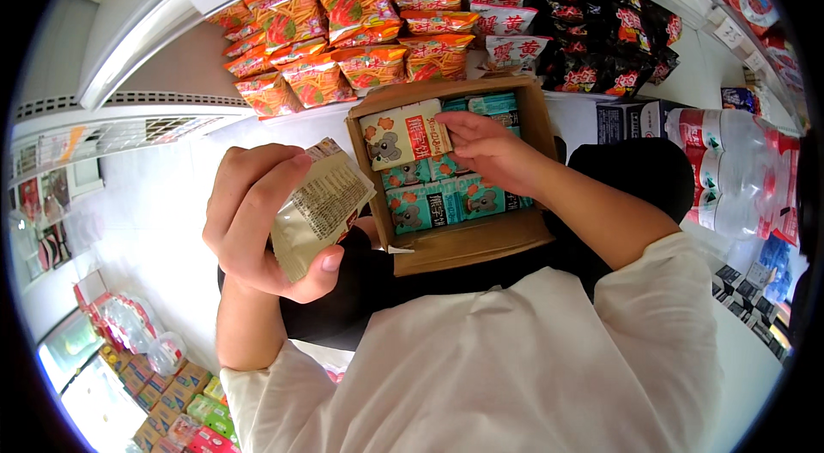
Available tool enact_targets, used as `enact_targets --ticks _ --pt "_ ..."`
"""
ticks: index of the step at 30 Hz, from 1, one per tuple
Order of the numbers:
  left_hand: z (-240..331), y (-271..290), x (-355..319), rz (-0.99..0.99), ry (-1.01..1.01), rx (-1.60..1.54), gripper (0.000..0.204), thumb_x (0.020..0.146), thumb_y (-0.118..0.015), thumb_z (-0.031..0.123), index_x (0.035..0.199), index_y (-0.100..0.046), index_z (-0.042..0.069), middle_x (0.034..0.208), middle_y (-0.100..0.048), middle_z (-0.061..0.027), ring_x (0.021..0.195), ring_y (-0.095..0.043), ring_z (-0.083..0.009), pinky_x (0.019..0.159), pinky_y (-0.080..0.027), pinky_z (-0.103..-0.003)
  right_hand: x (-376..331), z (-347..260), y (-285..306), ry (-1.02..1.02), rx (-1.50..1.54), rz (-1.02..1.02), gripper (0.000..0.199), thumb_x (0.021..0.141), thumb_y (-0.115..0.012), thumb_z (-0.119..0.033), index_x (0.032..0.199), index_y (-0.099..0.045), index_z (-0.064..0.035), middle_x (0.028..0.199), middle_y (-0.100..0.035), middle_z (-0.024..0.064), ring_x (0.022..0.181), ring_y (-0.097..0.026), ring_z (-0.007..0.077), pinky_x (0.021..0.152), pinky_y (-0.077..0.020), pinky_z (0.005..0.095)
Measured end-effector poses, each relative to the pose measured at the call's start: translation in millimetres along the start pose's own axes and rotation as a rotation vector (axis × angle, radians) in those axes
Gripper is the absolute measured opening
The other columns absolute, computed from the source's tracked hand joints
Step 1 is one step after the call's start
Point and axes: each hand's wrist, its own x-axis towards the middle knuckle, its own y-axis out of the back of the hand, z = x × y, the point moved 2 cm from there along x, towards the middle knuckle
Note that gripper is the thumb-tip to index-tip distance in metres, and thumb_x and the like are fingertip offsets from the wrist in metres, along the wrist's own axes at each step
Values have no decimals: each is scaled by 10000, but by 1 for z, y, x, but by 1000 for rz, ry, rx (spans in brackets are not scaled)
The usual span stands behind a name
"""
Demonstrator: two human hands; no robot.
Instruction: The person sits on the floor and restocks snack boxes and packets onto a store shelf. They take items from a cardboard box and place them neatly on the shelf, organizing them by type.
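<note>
The left hand point(257, 221) clasps a pale snack packet point(319, 208) between thumb and curled fingers, just left of the cardboard box point(463, 238) resting on the lap. The right hand point(489, 148), fingers bent, pinches a cream packet point(403, 134) inside the box, which holds teal packets point(433, 200) in rows. With neither hand steadying it, the box could tip and spill them.

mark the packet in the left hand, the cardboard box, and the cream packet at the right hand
silvery packet point(319, 208), head view, its printed back face
cardboard box point(468, 244), head view, near wall
cream packet point(403, 135), head view, front face
</note>
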Motion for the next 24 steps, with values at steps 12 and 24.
enact_targets --ticks 12,24 --pt "28 -61 16 -54 -43 -164 803 742 -753 723 966 -710 -47 1016 -639 -196 745 -662 -325 581 -552 -371 -67 -30 -68 171 -475 -61 349 1056 -582 -158 1391 -552 -66 1329 -616 62 1218 -599 160 959 -529 339" --pt "50 -142 20 -135 33 -290 700 949 -564 598 1168 -666 -59 1112 -572 -218 815 -643 -337 672 -553 -396 -78 1 -49 124 -97 -103 781 878 -814 -173 1531 -393 -103 1479 -468 108 1407 -444 210 1152 -406 387"
